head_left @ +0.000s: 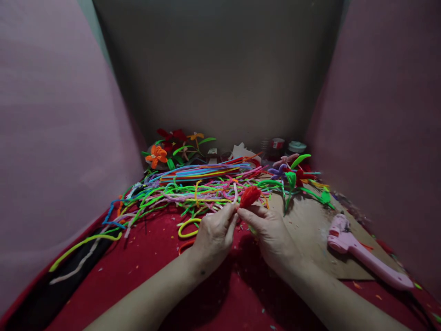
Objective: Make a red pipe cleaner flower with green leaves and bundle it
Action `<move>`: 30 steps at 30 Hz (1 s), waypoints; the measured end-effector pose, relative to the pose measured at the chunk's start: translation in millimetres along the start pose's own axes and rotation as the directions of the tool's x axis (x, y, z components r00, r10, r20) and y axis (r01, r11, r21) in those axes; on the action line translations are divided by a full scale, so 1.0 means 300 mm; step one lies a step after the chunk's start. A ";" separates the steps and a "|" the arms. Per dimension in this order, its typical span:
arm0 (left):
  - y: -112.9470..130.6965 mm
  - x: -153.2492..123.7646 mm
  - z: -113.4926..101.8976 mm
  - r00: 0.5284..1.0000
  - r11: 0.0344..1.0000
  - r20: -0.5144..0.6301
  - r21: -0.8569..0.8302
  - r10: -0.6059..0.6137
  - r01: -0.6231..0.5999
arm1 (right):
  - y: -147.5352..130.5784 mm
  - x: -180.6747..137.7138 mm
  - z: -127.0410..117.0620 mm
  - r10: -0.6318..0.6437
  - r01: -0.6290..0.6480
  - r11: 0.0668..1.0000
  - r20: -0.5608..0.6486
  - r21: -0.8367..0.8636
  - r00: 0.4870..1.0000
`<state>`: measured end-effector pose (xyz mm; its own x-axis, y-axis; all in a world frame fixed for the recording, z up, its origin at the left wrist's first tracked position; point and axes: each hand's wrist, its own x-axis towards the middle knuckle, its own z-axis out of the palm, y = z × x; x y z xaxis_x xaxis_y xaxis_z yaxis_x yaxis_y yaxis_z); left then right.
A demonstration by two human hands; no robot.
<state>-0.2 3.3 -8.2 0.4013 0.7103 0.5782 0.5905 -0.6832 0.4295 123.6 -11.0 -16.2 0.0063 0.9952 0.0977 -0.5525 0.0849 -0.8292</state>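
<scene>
My left hand (214, 232) and my right hand (274, 230) meet above the red cloth, fingertips almost touching. Between them a red pipe-cleaner flower bud (250, 196) points up and to the right, its base pinched in my right fingers. A pale pink pipe cleaner (235, 192) sticks up from the pinch of my left thumb and finger. The exact joint of these two pieces is hidden behind the fingertips. Just behind my hands lies a heap of loose pipe cleaners (186, 195) in many colours.
A pink glue gun (365, 257) rests on a cardboard sheet (310, 243) at right. Finished pipe-cleaner flowers stand back left, including an orange flower (157, 157), with a purple flower (278, 172) back right. A lidded jar (296, 147) is behind. Pink walls flank both sides.
</scene>
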 end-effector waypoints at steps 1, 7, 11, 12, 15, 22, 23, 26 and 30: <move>0.002 0.000 -0.006 0.999 0.998 0.007 -0.047 -0.042 0.042 | -0.007 -0.002 0.003 0.004 -0.004 1.000 0.007 -0.018 1.000; 0.020 0.006 -0.033 0.923 0.796 0.182 -0.466 -0.340 0.386 | -0.039 0.001 0.009 0.090 -0.088 0.993 0.033 -0.078 0.995; 0.029 0.020 -0.041 0.830 0.476 0.378 -0.687 -0.410 0.548 | -0.027 0.024 -0.022 0.180 -0.176 0.981 0.040 -0.081 0.983; 0.029 0.021 -0.043 0.817 0.412 0.413 -0.715 -0.403 0.565 | -0.024 0.030 -0.030 0.188 -0.184 0.980 0.051 -0.076 0.981; 0.022 0.018 -0.042 0.795 0.239 0.495 -0.774 -0.349 0.587 | -0.021 0.042 -0.044 0.209 -0.206 0.978 0.112 -0.039 0.971; -0.006 0.004 -0.016 0.791 -0.078 0.602 -0.798 -0.112 0.597 | -0.029 0.036 -0.032 0.239 -0.246 0.969 0.157 0.028 0.958; -0.007 0.004 -0.014 0.786 -0.040 0.606 -0.794 -0.122 0.606 | -0.027 0.034 -0.031 0.223 -0.229 0.973 0.142 0.027 0.964; -0.002 0.001 -0.014 0.822 0.331 0.505 -0.754 -0.262 0.568 | -0.015 0.031 -0.033 0.178 -0.181 0.983 0.086 0.027 0.980; 0.005 -0.016 -0.012 0.951 0.845 0.170 -0.439 -0.257 0.306 | 0.003 0.028 -0.036 0.156 -0.157 0.987 0.020 0.039 0.988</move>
<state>-3.8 -1.8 -7.9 0.3489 0.8800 0.3223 0.3146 -0.4339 0.8443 132.1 -2.1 -22.1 -0.0963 0.9951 -0.0221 -0.5785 -0.0740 -0.8123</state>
